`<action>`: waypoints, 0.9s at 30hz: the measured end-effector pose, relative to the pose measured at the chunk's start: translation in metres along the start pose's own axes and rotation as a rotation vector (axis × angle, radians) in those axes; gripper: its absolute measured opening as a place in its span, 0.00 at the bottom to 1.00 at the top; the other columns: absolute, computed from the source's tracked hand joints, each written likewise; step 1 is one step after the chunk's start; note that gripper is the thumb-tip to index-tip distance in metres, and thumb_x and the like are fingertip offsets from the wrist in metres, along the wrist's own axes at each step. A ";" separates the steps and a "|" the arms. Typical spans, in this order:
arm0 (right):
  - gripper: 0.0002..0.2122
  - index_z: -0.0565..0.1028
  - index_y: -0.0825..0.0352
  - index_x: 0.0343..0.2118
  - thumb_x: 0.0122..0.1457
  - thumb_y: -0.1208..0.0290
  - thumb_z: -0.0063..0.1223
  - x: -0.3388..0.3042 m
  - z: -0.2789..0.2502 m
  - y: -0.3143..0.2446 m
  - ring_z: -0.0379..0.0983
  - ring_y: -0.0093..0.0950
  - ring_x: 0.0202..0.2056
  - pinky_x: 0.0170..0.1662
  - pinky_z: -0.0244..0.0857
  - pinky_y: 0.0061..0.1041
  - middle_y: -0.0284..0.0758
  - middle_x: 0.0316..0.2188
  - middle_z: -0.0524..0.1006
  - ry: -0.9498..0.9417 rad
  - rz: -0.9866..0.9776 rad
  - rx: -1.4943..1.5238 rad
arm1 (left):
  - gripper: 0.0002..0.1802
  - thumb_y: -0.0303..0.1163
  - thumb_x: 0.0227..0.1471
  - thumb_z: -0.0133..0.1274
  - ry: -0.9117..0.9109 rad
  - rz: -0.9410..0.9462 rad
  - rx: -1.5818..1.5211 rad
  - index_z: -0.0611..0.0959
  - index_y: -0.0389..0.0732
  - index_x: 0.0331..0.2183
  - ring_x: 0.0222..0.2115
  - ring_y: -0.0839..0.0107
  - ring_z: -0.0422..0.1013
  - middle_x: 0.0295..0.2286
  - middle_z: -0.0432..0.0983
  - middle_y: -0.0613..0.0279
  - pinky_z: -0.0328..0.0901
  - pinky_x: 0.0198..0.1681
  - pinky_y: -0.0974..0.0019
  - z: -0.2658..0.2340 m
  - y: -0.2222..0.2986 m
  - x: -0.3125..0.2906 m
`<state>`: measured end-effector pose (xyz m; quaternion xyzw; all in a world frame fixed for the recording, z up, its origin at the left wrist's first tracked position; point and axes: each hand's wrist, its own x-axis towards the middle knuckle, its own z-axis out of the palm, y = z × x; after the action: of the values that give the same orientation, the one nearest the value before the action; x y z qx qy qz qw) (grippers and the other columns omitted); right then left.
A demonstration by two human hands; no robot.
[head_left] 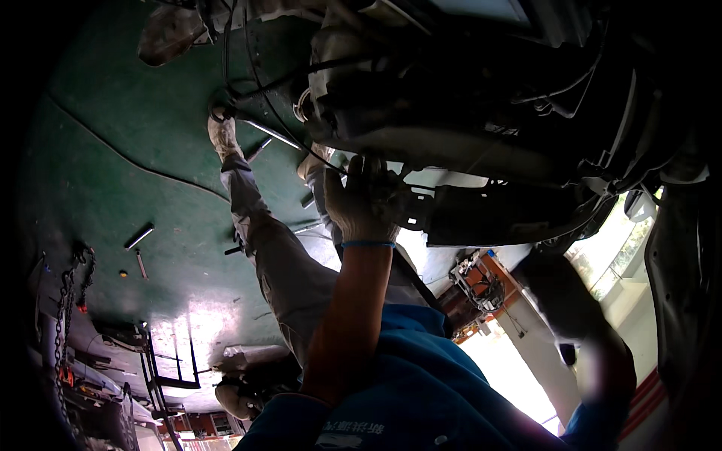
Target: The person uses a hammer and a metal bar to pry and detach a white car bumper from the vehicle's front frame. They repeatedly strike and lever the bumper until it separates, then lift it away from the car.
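Under the car's dark underside (466, 143), I see my gloved left hand (361, 203) curled against a black plastic panel (489, 214); my blurred right hand (560, 289) hangs below it, grip unclear.

No packages, labels, signs, screens.

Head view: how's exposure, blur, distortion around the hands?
Head view: underbody dark with little detail; daylight at lower right blown out; glare patch on the green floor. Left hand, gloved, is fairly sharp against the underbody; right hand is dark and motion-blurred, grip unreadable. Fisheye bends the edges, black vignette at the left and corners.
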<state>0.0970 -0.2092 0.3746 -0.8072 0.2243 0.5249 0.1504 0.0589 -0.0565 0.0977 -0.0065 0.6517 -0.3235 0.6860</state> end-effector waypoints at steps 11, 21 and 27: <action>0.35 0.58 0.65 0.69 0.55 0.81 0.52 0.007 0.011 -0.023 0.68 0.13 0.18 0.20 0.64 0.15 0.27 0.23 0.74 0.331 0.084 0.634 | 0.24 0.53 0.64 0.42 -0.447 -0.108 0.110 0.79 0.41 0.41 0.28 0.66 0.72 0.31 0.77 0.60 0.66 0.28 0.65 -0.024 0.026 0.027; 0.18 0.73 0.71 0.51 0.56 0.83 0.57 -0.029 0.104 0.013 0.81 0.28 0.34 0.33 0.78 0.27 0.40 0.30 0.79 0.555 -0.317 1.328 | 0.18 0.35 0.66 0.48 -0.446 0.316 1.360 0.78 0.31 0.49 0.44 0.61 0.78 0.45 0.79 0.50 0.70 0.53 0.54 0.017 0.116 -0.083; 0.12 0.77 0.69 0.39 0.50 0.82 0.62 -0.043 0.219 -0.037 0.74 0.24 0.27 0.28 0.68 0.23 0.34 0.31 0.78 0.708 0.116 1.470 | 0.37 0.56 0.69 0.32 -1.035 -0.020 1.637 0.75 0.31 0.57 0.55 0.54 0.72 0.52 0.76 0.42 0.62 0.63 0.50 0.125 0.053 -0.051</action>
<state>-0.0697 -0.0639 0.3261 -0.6077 0.5868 -0.0354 0.5340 0.1974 -0.0430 0.1394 0.3259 -0.1582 -0.6401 0.6775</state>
